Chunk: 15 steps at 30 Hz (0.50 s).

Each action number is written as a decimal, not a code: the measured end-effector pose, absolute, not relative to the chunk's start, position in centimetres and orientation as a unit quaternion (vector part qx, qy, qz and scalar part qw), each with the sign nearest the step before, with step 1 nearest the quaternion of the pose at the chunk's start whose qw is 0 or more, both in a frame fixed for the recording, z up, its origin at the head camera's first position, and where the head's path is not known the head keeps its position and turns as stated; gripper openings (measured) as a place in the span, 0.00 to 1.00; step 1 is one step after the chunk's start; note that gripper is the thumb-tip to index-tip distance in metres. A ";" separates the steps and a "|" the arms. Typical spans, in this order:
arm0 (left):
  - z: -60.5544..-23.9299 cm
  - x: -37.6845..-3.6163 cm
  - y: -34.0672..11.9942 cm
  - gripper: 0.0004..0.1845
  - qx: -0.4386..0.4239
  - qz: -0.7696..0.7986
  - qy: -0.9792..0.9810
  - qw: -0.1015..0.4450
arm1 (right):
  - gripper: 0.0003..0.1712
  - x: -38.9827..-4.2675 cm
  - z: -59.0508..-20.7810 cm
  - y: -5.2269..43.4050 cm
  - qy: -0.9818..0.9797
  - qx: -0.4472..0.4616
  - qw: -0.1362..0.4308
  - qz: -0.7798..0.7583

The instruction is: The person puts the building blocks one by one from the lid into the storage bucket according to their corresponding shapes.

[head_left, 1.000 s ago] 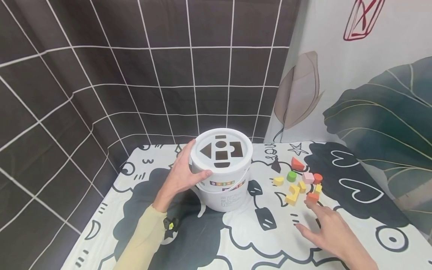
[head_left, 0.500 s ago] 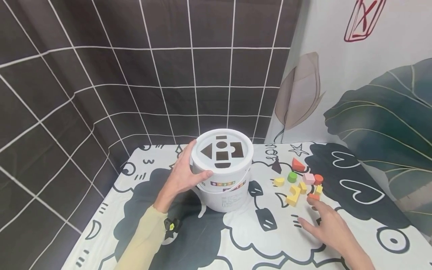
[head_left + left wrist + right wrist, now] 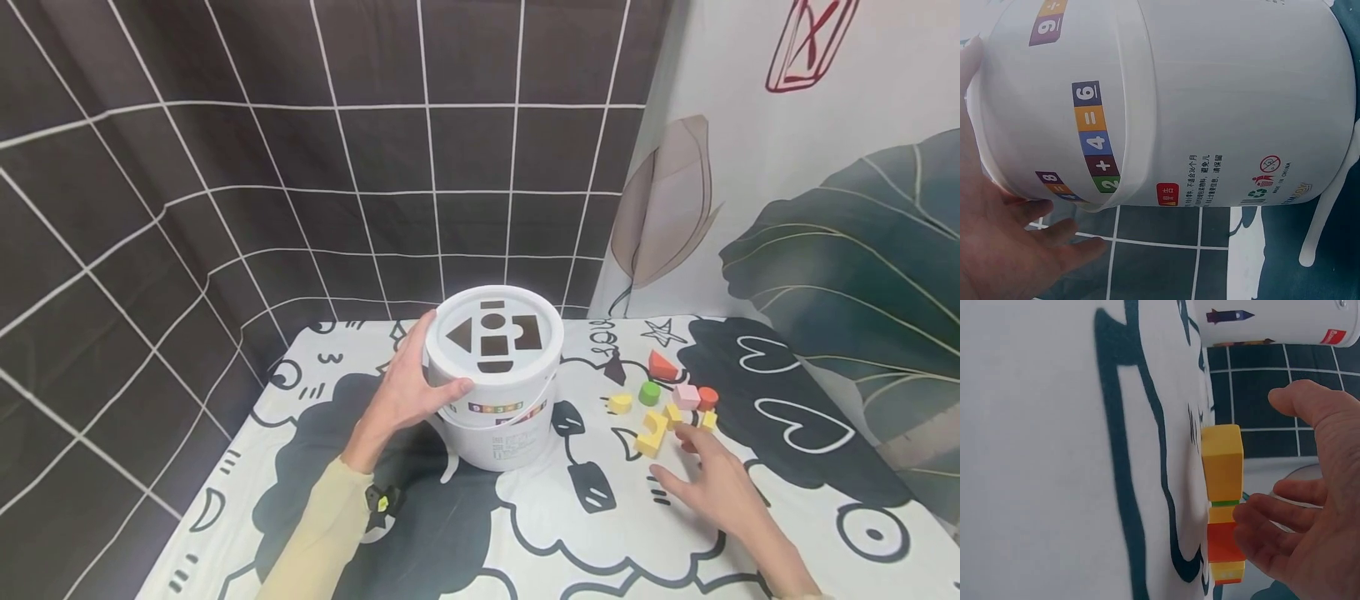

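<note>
My left hand (image 3: 408,387) grips the side of a white bucket's lid (image 3: 442,367), thumb toward the front and fingers around the left rim. The lid has cut-out holes: a triangle, a circle, rectangles and others. Printed sums show on the bucket (image 3: 1229,94) in the left wrist view. My right hand (image 3: 712,483) hovers at the near side of a block group, thumb apart from the fingers. Closest to its fingertips lie an orange block (image 3: 1225,542), hidden behind the hand in the head view, and a yellow notched block (image 3: 651,435). Nothing shows between thumb and fingers.
Around them lie a red triangular block (image 3: 662,365), a green cylinder (image 3: 649,393), a pink block (image 3: 686,396), a red cylinder (image 3: 707,398) and a yellow half-round block (image 3: 619,403). The patterned cloth (image 3: 555,533) covers the table. A dark gridded curtain (image 3: 375,150) hangs behind.
My right hand has shifted left and slightly forward over the blocks, covering the orange block in the head view. The left hand and bucket stay put.
</note>
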<state>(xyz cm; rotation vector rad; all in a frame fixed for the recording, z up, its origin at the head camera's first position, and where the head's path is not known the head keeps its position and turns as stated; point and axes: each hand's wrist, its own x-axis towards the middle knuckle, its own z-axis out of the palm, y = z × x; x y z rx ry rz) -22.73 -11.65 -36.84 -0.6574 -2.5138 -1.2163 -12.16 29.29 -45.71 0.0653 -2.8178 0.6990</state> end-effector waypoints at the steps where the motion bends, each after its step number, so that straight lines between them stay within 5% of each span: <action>1: -36.9 -22.7 -11.7 0.57 -0.227 -0.420 -0.868 0.137 | 0.43 -12.2 -45.7 29.3 -0.963 0.021 0.118 0.242; 15: -36.9 -22.7 -11.7 0.57 -0.225 -0.423 -0.867 0.136 | 0.40 -13.5 -45.7 29.2 -0.959 -0.011 0.075 0.272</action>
